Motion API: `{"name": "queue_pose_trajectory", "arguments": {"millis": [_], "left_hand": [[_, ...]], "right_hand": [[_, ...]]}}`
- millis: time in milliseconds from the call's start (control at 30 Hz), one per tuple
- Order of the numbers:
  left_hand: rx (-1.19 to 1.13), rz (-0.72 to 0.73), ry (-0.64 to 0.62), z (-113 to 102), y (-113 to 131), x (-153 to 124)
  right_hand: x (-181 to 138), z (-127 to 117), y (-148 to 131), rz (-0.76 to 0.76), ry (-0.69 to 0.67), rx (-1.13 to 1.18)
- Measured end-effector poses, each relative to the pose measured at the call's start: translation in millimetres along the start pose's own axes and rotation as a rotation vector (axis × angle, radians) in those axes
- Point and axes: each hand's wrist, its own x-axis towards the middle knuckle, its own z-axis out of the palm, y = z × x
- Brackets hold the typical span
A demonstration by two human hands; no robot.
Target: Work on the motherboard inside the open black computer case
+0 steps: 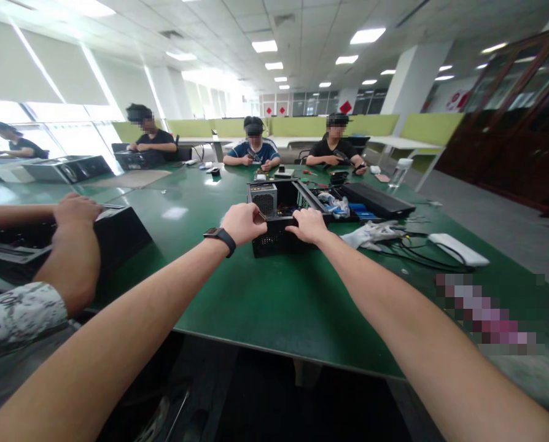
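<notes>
A black computer case (277, 243) lies on the green table in front of me, its top side uncovered. Inside its left part sits a grey power supply (264, 200) with a round fan grille. My left hand (244, 223), with a dark watch at the wrist, grips the near left corner of the case. Over the near edge further right, my right hand (309, 226) is closed with its thumb against the front face. Both hands hide parts of that edge, and the fingertips on the inner side are mostly out of sight.
Beside the case on the right lie gloves (371, 234), black cables (412, 253), a white box-shaped item (459, 249) and a black panel (378, 201). At left, a co-worker's arm (74, 239) rests over another black case (122, 236). Several people sit across the green table (256, 294).
</notes>
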Motion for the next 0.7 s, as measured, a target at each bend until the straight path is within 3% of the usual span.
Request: {"name": "queue_pose_trajectory", "arguments": {"millis": [167, 333, 700], "left_hand": [[-0.023, 0.034, -0.003, -8.3, -0.6, -0.1], [0.019, 0.084, -0.05, -12.4, 18.1, 3.0], [0.273, 0.325, -0.483, 17.0, 59.7, -11.2]], "right_hand": [[-35.7, -8.3, -15.3, -0.018, 0.038, 0.016], [-90.4, -25.1, -34.0, -0.039, 0.101, 0.049], [-228.8, -77.5, -74.7, -0.065, 0.144, 0.16]]}}
